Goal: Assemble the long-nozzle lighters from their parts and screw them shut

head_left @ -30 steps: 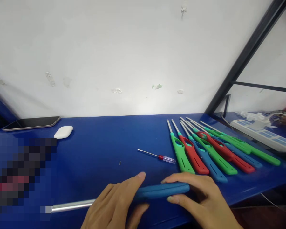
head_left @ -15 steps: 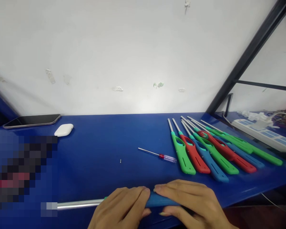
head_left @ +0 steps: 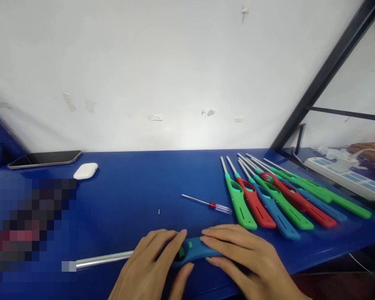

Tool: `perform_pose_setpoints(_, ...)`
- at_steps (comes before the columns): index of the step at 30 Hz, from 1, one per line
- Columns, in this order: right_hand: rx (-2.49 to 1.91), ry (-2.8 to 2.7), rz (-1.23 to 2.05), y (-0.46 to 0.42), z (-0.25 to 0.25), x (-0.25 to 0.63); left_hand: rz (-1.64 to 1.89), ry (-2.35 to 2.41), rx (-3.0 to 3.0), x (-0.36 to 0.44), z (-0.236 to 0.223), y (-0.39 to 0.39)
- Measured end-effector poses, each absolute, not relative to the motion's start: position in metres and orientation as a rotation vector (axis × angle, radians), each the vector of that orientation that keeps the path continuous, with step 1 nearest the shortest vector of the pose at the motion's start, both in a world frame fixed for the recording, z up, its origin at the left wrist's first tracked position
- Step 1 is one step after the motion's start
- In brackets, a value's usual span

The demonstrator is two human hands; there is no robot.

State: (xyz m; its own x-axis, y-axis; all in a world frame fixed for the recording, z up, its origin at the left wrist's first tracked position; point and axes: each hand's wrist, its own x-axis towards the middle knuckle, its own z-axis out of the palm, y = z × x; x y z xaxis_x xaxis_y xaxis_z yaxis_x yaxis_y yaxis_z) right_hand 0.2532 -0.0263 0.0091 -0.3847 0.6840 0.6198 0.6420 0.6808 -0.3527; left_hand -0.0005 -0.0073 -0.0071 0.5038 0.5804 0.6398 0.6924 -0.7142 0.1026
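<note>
A blue long-necked lighter (head_left: 195, 247) lies sideways near the front of the table, its metal tube pointing left. Around its trigger end my left hand (head_left: 154, 260) is closed, thumb below and fingers above. My right hand (head_left: 248, 258) grips the handle end, fingers over the top and thumb underneath. Both hands hide much of the lighter's body. Beyond them lies a small screw (head_left: 159, 211). A screwdriver (head_left: 220, 208) with a clear and red handle rests to its right, tip to the left.
Several green, red and blue lighters (head_left: 265, 200) are fanned out on the right. A phone (head_left: 45, 158) and a white case (head_left: 86, 171) lie at the back left. At far right are a power strip (head_left: 346, 175) and another person's hand (head_left: 370, 152). The left side is pixelated.
Both hands have shifted slightly up with the lighter, and more of its blue body shows between them. Another person's hand has appeared at the far right.
</note>
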Motion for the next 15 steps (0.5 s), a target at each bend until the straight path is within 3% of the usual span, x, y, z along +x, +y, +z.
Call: perform_pose_setpoints(15,-1.193,-2.147,0.165,-0.031,0.013,0.25,-0.943,-1.232,-2.515,-0.015,-0.008,-0.007)
